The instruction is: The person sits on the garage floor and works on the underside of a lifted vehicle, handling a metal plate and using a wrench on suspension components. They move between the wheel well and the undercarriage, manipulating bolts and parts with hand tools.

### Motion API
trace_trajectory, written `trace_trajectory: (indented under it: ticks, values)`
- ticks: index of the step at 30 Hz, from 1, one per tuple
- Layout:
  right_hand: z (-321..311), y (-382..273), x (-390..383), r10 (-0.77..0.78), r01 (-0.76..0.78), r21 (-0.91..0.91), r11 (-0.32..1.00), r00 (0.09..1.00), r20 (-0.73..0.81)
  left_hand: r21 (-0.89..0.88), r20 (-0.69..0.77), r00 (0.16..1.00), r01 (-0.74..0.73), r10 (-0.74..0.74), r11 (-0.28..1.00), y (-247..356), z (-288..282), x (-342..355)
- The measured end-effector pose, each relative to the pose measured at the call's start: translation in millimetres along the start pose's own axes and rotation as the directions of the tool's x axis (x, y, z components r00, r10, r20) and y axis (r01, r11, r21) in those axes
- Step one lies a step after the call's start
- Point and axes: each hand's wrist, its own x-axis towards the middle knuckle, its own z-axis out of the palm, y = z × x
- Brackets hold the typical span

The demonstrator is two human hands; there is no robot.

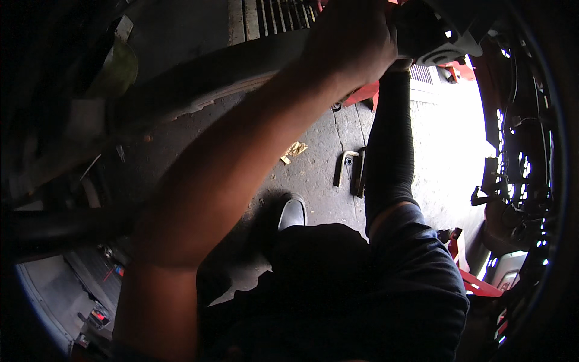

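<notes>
At the top of the head view, my left hand (357, 43) is raised with its back toward me. It looks curled, but its fingers are hidden on the far side, so what it grips cannot be made out. Right beside it is a dark metal part (449, 45) with a rounded lower edge, perhaps part of a vehicle's underside. My right forearm, in a black ribbed sleeve (391, 139), reaches up to the same spot. Only a sliver of my right hand (401, 64) shows beneath the dark part; its fingers are hidden.
A long dark beam (211, 81) crosses behind my left forearm. On the concrete floor (319, 142) lie a bent metal bar (348, 166) and a crumpled yellowish scrap (294, 151). Red metal (364, 95) stands below my hands, and a red frame (479, 283) at the right.
</notes>
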Motion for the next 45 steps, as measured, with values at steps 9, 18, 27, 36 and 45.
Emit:
trace_trajectory:
  ticks: [9, 18, 27, 36, 45]
  values:
    - [11.2, 4.5, -12.8, -0.028, 0.027, 0.073, 0.997, 0.999, 0.023, -0.211, 0.298, 0.952, -0.001, 0.065, 0.977, -69.2, 76.8, 97.1]
    - [15.8, 12.3, -30.1, 0.002, -0.013, 0.109, 0.994, 0.994, 0.108, -0.595, 0.353, 0.935, 0.189, 0.043, 0.781, -78.2, 74.5, 105.5]
    - [40.1, 81.1, -99.0, -0.079, 0.281, -0.889, -0.362, 0.941, 0.33, -0.291, 0.236, 0.949, -0.135, 0.208, 0.947, -78.3, 65.8, 107.7]
    - [99.6, 108.4, -85.5, -0.213, 0.413, -0.846, -0.337, 0.842, 0.496, -0.055, 0.241, 0.915, -0.319, 0.323, 0.946, -79.0, 57.4, 109.4]
    - [72.3, 92.1, -94.0, -0.208, 0.349, -0.879, -0.326, 0.88, 0.426, 0.123, 0.268, 0.873, -0.45, 0.407, 0.885, -79.8, 43.3, 97.0]
